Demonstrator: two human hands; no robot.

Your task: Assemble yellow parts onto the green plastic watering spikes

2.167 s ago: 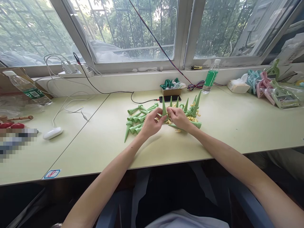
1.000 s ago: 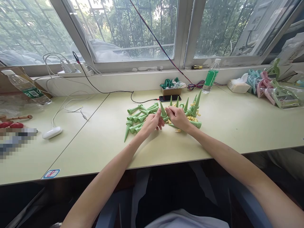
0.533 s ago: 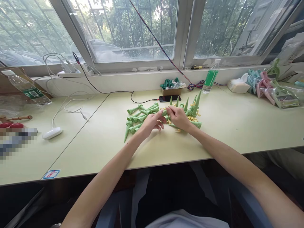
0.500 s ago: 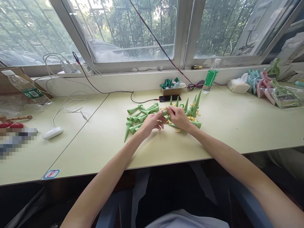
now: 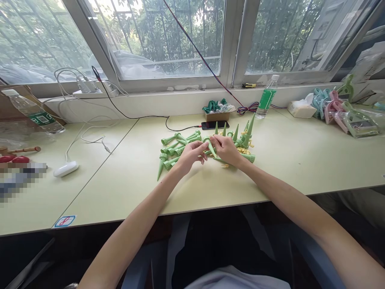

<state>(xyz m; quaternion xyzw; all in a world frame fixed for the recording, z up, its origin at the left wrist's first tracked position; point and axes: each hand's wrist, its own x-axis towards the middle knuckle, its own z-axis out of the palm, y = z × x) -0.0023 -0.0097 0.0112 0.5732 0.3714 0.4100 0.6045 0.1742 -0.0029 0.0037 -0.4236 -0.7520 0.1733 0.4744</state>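
Note:
Between my two hands is a green plastic watering spike [image 5: 211, 148], its wide collar up and its point slanting down toward me. My left hand [image 5: 191, 155] pinches it from the left with thumb and forefinger, the other fingers loosely curled. From the right, my right hand [image 5: 226, 150] has its fingers closed at the collar; what lies inside them is hidden. Left of my hands lies a pile of green spikes [image 5: 172, 150]. To the right, several spikes [image 5: 248, 134] stand point up, with small yellow valve pieces [image 5: 244, 151] around them.
Behind the spikes lie a phone [image 5: 215, 125] on a cable and a small cardboard box [image 5: 217, 115]. A water bottle [image 5: 267, 97], tissues [image 5: 302, 106] and large plastic clips [image 5: 333, 106] stand to the right. A white charger [image 5: 66, 169] and cables lie left.
The spike between my hands has turned, so its pointed end now shows, aimed down toward me. My hands have stayed in nearly the same place.

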